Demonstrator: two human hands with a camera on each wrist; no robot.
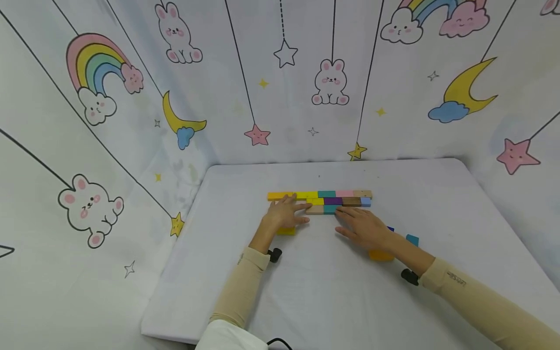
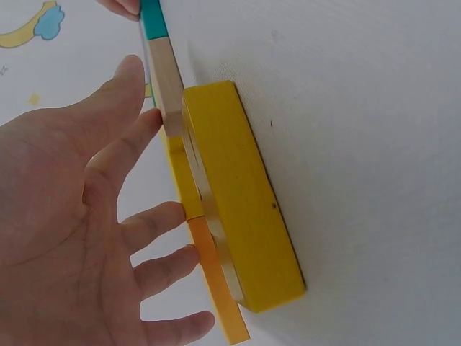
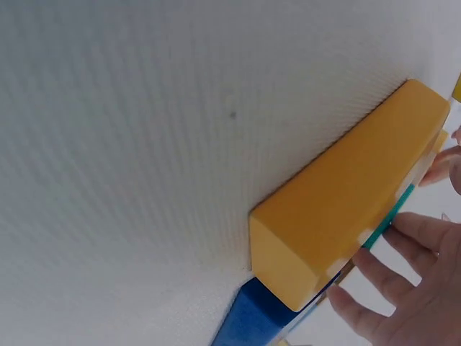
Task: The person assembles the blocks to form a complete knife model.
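Coloured wooden blocks lie in rows near the far side of the table. In the head view, the back row runs from an orange-yellow block [image 1: 280, 196] to a pale wood block [image 1: 363, 194]. The middle row includes a purple block [image 1: 333, 201] and a brown block [image 1: 351, 201]. A tan block [image 1: 314, 210] and a teal block [image 1: 330, 209] form the front row. My left hand [image 1: 282, 215] has its fingers spread, fingertips right at the left part of the rows. My right hand [image 1: 366, 227] reaches in with extended fingers, fingertips at the teal block's right end.
A loose yellow block [image 1: 286, 232] sits just in front of my left hand. An orange block [image 1: 381, 255], a dark blue block [image 1: 391, 228] and a light blue block [image 1: 412, 239] lie around my right wrist. A patterned curtain [image 1: 297, 116] stands behind the white table [image 1: 323, 291].
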